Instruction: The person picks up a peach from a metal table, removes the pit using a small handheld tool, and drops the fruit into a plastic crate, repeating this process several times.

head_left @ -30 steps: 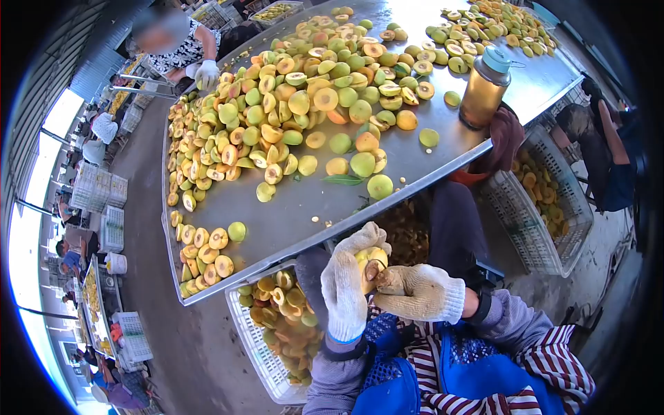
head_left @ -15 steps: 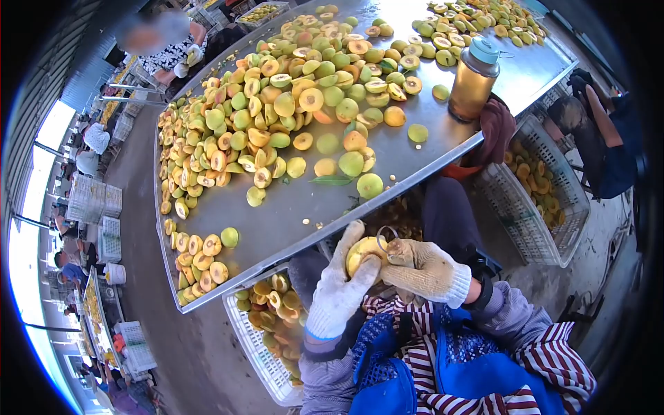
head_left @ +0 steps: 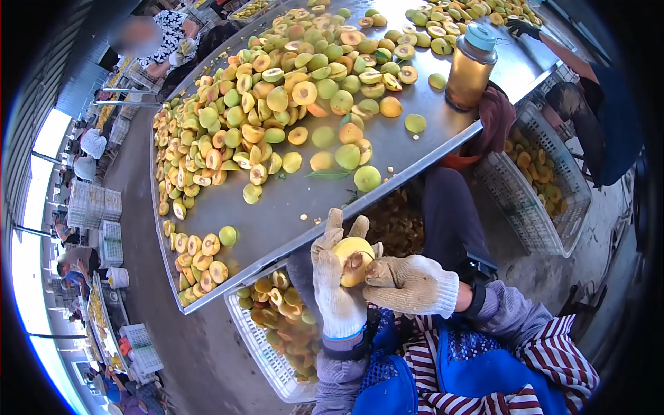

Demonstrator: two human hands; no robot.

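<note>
My left hand, in a stained white work glove, holds a halved yellow stone fruit, perhaps a peach, with its brown pit area facing up. My gloved right hand is closed, thumb and fingertips against the fruit's right edge. The small metal loop tool that showed at these fingers a moment ago is hidden now. Both hands are over my lap, just off the near edge of the metal table. A large heap of fruit halves lies on it, and a smaller group of halves sits at its near left corner.
A bottle of amber liquid stands on the table beside a dark red cloth. White crates of fruit halves stand below, one at left and one at right. A co-worker's gloved hand reaches onto the far right of the table.
My left hand has turned the fruit so its pit side faces up, and its fingers have opened out more. The metal loop has gone from view. A co-worker's arm has reached onto the table.
</note>
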